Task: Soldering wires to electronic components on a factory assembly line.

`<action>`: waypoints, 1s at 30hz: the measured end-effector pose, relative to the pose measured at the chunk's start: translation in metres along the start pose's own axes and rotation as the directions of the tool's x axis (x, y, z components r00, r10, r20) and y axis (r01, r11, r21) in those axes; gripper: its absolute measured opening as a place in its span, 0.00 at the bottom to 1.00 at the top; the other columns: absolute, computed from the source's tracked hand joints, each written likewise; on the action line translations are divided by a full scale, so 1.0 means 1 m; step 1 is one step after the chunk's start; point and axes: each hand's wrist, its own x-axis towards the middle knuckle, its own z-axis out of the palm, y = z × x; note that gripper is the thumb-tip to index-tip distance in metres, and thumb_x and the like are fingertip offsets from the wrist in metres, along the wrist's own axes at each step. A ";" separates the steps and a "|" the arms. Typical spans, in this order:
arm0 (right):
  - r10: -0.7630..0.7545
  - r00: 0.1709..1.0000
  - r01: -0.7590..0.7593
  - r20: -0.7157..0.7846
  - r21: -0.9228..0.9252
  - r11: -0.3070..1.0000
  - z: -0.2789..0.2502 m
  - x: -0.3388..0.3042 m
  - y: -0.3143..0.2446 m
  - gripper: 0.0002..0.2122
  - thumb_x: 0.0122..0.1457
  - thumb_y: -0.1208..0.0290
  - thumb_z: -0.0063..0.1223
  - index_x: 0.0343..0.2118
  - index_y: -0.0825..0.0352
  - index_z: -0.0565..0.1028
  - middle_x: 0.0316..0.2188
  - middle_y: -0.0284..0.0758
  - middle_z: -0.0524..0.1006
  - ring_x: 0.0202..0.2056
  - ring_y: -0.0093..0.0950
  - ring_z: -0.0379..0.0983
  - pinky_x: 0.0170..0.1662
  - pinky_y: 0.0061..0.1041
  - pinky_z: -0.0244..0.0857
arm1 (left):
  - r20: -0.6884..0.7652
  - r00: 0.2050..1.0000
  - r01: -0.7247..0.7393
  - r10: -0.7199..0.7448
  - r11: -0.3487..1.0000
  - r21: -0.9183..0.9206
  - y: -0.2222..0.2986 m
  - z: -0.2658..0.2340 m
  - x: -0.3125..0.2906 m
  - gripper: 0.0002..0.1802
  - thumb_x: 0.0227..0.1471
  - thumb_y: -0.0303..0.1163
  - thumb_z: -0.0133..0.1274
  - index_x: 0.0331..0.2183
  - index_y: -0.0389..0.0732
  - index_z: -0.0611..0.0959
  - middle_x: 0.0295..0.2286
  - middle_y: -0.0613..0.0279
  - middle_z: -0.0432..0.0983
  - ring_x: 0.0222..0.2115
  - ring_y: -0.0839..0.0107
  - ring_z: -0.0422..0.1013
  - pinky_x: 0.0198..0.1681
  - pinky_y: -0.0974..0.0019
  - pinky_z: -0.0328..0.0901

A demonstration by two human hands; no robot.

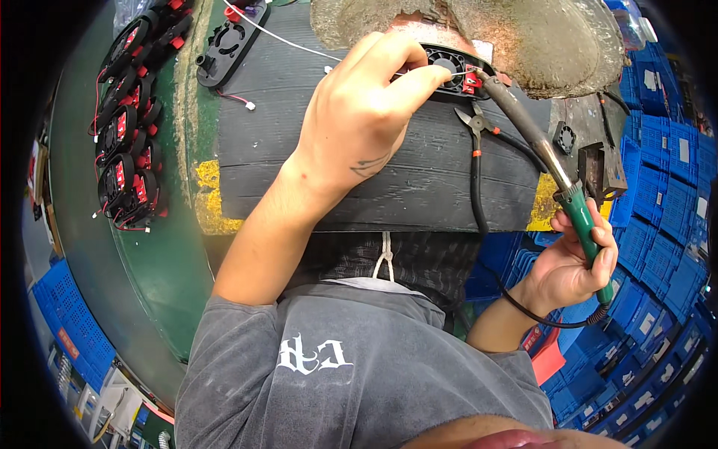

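Observation:
My right hand (572,269) is wrapped round the green handle of a soldering iron (535,138), its metal shaft slanting up and left. The iron's tip meets a red part (471,79) in a black oval housing that also holds a small black fan (444,63). Over that housing, my left hand (363,112) pinches a thin solder wire (288,42), whose end reaches to the iron's tip. Part of the housing is hidden behind my left fingers. Just below the housing, diagonal cutters (476,138) lie with their jaws apart.
Another black housing (228,45) lies at the mat's (299,202) upper left. Several assembled housings (120,135) with red parts stand along the left. A worn, stained metal plate (553,37) is at the back. A loose fan (565,138) and metal bracket (602,170) sit right, near stacked blue crates (658,194).

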 end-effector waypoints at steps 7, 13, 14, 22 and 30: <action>-0.025 0.993 0.020 -0.119 -0.038 0.999 0.006 0.000 0.002 0.17 0.61 0.60 0.41 0.32 0.72 0.75 0.37 0.52 0.77 0.25 0.44 0.79 0.24 0.33 0.77 | 0.005 1.000 -0.008 0.008 1.000 -0.013 -0.001 0.000 0.001 0.15 0.40 0.17 0.61 0.34 0.39 0.86 0.29 0.60 0.73 0.31 0.63 0.72 0.35 0.65 0.68; -0.034 0.998 0.032 -0.052 -0.045 0.998 0.003 0.000 0.000 0.17 0.62 0.61 0.41 0.34 0.71 0.76 0.40 0.51 0.78 0.27 0.43 0.80 0.28 0.32 0.77 | -0.011 1.000 -0.022 0.022 1.000 -0.018 -0.002 0.002 0.001 0.14 0.40 0.16 0.61 0.34 0.38 0.86 0.29 0.60 0.73 0.30 0.63 0.72 0.35 0.65 0.68; -0.025 1.000 0.025 -0.005 -0.035 0.999 0.002 -0.001 -0.001 0.16 0.63 0.61 0.41 0.35 0.70 0.76 0.43 0.51 0.78 0.29 0.42 0.80 0.32 0.32 0.77 | -0.011 1.000 -0.023 0.023 1.000 -0.020 -0.001 0.002 0.001 0.14 0.40 0.16 0.61 0.34 0.38 0.86 0.29 0.60 0.73 0.30 0.63 0.72 0.35 0.65 0.68; -0.017 1.000 0.016 -0.005 -0.026 1.000 0.002 0.000 -0.001 0.17 0.63 0.61 0.40 0.35 0.70 0.77 0.43 0.50 0.78 0.30 0.43 0.80 0.32 0.33 0.77 | -0.026 1.000 -0.017 0.017 1.000 -0.007 -0.003 0.001 0.002 0.14 0.40 0.16 0.61 0.34 0.38 0.86 0.29 0.59 0.74 0.31 0.63 0.73 0.35 0.66 0.69; -0.026 0.999 0.025 -0.022 -0.027 0.999 0.000 0.000 0.000 0.17 0.64 0.61 0.40 0.35 0.70 0.77 0.43 0.51 0.78 0.31 0.43 0.80 0.31 0.33 0.77 | -0.017 1.000 -0.016 0.016 1.000 -0.011 -0.002 0.000 0.001 0.14 0.41 0.16 0.61 0.34 0.38 0.86 0.29 0.60 0.74 0.31 0.63 0.73 0.35 0.66 0.69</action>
